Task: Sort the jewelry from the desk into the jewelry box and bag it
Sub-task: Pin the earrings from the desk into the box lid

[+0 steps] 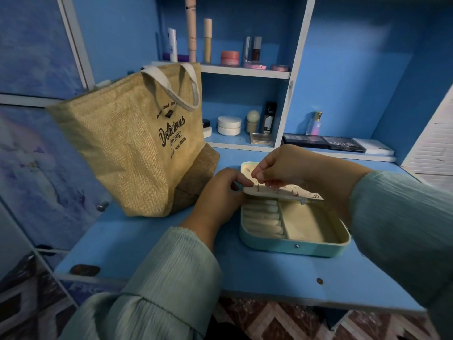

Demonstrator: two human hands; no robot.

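Two things matter most on the blue desk (152, 244): the tan jute tote bag with white handles (127, 153), standing upright well left of the work, and the open pale-teal jewelry box with cream lining (294, 224) near the desk's front edge. Across the box's middle stands a thin cream earring panel (282, 192), tilted up, with small studs poking through it. The left hand (220, 192) pinches the panel's left end, steadying it. The right hand (282, 168) has fingertips closed on a tiny earring at the panel's top edge (too small to make out). Best keep the panel braced, seat the post straight through its hole, then lower the panel flat before closing the lid.
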